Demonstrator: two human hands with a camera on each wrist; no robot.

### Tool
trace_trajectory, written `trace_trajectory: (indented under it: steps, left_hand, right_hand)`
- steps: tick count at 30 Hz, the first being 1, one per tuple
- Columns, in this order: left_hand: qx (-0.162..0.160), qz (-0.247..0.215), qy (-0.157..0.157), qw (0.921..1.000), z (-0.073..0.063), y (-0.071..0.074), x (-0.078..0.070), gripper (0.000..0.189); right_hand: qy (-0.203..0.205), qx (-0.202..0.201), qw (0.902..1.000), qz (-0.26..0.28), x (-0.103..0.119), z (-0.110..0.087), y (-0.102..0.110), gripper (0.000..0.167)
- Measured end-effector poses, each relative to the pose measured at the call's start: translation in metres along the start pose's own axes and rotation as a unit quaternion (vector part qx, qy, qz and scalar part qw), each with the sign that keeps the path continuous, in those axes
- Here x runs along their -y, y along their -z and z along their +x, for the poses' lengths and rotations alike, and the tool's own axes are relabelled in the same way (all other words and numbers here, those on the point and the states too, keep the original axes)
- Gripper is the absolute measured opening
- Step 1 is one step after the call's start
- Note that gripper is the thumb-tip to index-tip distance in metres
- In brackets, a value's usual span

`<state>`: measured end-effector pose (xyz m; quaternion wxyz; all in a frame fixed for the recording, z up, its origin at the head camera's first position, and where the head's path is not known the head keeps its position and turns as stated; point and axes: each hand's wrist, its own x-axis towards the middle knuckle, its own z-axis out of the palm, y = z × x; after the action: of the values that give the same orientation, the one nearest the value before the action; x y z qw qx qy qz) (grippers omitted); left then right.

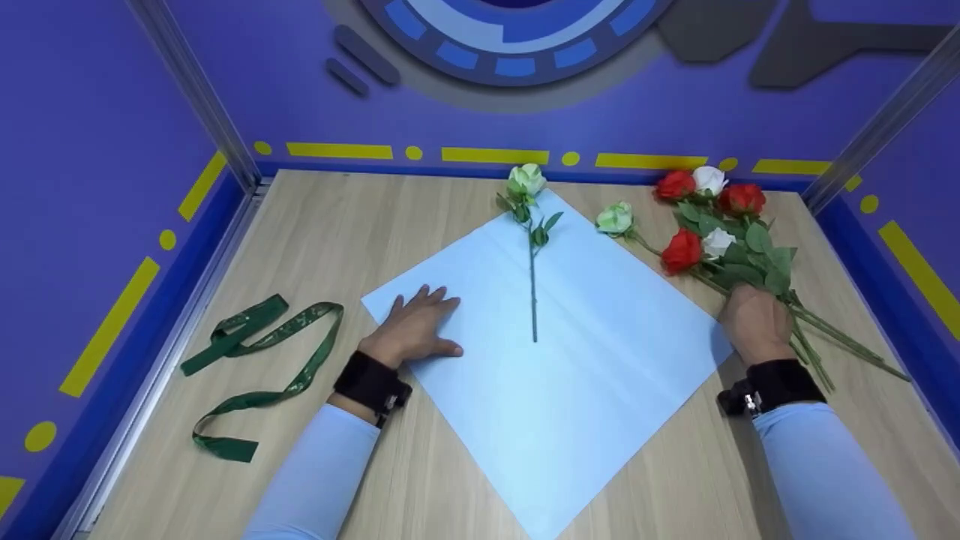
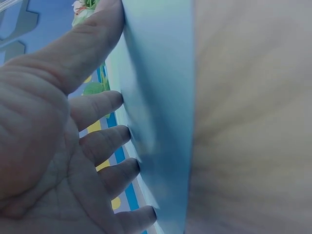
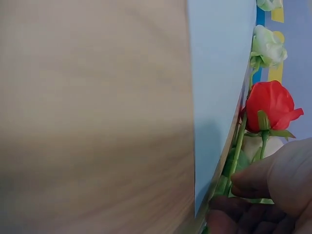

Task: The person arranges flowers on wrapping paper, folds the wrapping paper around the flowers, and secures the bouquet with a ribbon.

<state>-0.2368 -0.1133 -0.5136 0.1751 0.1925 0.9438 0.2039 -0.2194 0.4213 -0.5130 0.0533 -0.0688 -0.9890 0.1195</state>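
Observation:
My left hand [image 1: 414, 328] rests on the left corner of a pale blue wrapping sheet [image 1: 570, 397], fingers spread and fingertips touching it. A pale green rose [image 1: 526, 180] lies on the sheet's upper part, its stem pointing toward me. At the right corner, my right hand [image 1: 757, 322] pinches the stem of a second pale green rose [image 1: 615, 219]; thumb and fingers [image 3: 248, 183] close around it in the right wrist view. Beside that hand lie red roses [image 1: 681, 251] and white roses [image 1: 718, 244] with leafy stems. Part of the right hand's grip is hidden from the head view.
A dark green ribbon [image 1: 300, 382] lies in loose loops on the wooden table [image 1: 330, 225] at the left. Blue panels [image 1: 480, 124] with yellow markings stand behind and along both sides. Several stems [image 1: 847, 336] stretch toward the table's right edge.

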Motion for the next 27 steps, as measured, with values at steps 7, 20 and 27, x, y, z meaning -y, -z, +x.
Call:
trace_trajectory:
  steps: [7, 20, 27]
  left_hand:
    - [-0.006, 0.003, -0.002, 1.0000, -0.001, 0.000, 0.000, 0.090]
    - [-0.007, 0.000, 0.001, 1.0000, 0.000, -0.001, 0.001, 0.090]
    - [-0.009, -0.003, 0.000, 1.0000, 0.000, -0.002, 0.002, 0.089]
  right_hand:
    - [0.005, 0.018, 0.9998, -0.009, -0.001, 0.001, 0.000, 0.027]
    - [0.022, -0.023, 0.9995, 0.000, 0.017, 0.002, -0.003, 0.029]
    - [0.032, -0.051, 0.9973, 0.041, 0.042, 0.005, 0.000, 0.028]
